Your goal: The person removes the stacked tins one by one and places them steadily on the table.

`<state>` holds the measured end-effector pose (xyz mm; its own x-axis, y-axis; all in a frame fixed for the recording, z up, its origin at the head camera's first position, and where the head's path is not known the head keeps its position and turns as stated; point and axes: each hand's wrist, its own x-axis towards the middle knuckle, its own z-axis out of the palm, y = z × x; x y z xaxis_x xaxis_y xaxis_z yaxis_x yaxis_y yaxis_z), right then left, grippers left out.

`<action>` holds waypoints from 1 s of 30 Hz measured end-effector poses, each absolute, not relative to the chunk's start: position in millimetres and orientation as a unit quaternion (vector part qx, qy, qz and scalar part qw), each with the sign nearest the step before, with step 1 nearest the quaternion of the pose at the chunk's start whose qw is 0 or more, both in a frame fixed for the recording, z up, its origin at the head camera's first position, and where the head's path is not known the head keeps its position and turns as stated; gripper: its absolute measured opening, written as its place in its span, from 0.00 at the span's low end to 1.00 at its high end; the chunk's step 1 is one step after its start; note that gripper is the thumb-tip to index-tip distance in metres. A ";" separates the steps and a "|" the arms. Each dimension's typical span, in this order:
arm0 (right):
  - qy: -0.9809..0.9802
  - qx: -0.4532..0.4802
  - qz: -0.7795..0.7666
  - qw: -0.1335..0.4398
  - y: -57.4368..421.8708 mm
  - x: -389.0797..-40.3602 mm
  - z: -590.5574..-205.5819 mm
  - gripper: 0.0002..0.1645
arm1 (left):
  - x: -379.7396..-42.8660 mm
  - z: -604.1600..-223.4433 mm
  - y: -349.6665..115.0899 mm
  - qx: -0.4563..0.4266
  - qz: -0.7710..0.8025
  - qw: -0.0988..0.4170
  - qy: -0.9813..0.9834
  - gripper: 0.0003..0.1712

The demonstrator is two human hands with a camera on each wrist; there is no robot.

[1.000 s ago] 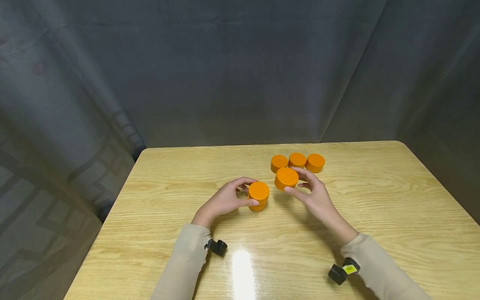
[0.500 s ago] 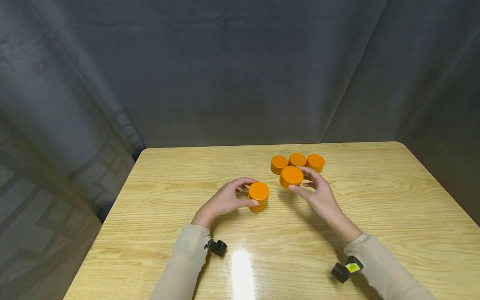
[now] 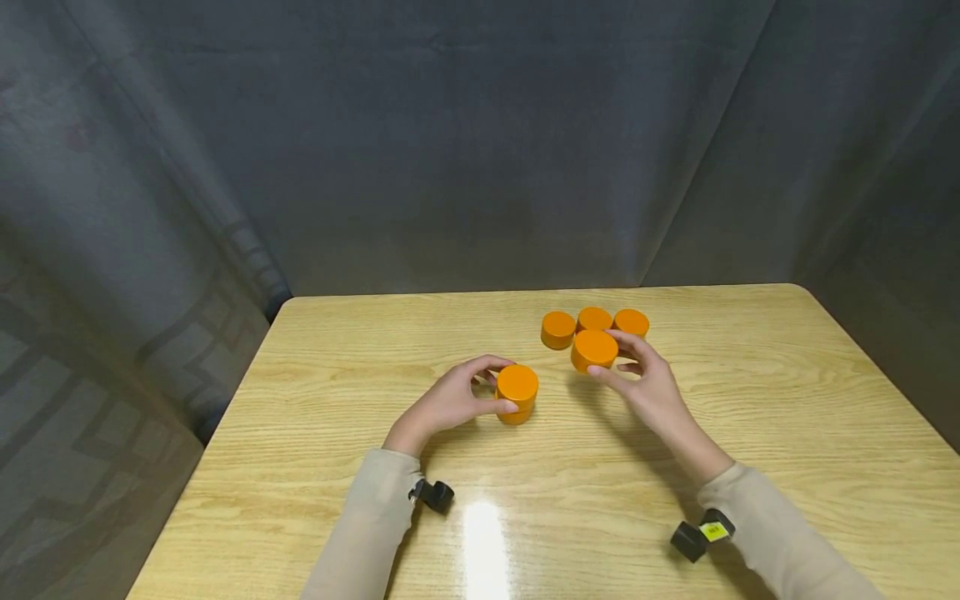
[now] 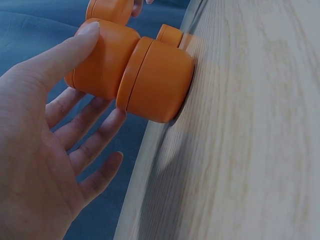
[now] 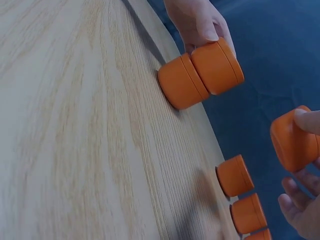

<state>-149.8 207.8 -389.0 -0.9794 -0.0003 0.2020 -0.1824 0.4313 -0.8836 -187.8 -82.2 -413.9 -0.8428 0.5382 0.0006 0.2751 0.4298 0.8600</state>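
Two small orange lidded jars stand stacked near the middle of the table. My left hand [image 3: 453, 398] grips the upper jar [image 3: 517, 383] between thumb and fingers, and that jar rests on the lower jar [image 4: 162, 80]. To the right, my right hand [image 3: 651, 393] holds another orange jar [image 3: 595, 350] by its sides, raised above the table and slightly tilted in the right wrist view. Behind it, three similar jars stand in a row: a left jar [image 3: 558, 328], a middle jar [image 3: 594, 317] and a right jar [image 3: 632, 320], partly hidden by the right hand.
The light wooden table [image 3: 322, 400] ends at a back edge just behind the row of jars. A dark grey curtain [image 3: 480, 150] hangs behind and at both sides. Each sleeve carries a small black wrist camera [image 3: 433, 495].
My right hand has moved to the right and slightly farther back with its jar, nearer the row. The left hand and the stack have stayed in place.
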 end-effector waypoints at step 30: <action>-0.867 0.039 0.489 0.089 237.8 -152.7 -392.1 0.39 | -189.1 -414.5 -80.9 0.251 0.475 0.137 0.832 0.32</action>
<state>-152.7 237.8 -392.1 -0.9810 0.0196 0.1932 -0.1553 0.5180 -0.8412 -189.1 -80.9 -414.5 -0.8360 0.5486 0.0100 0.2875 0.4224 0.8596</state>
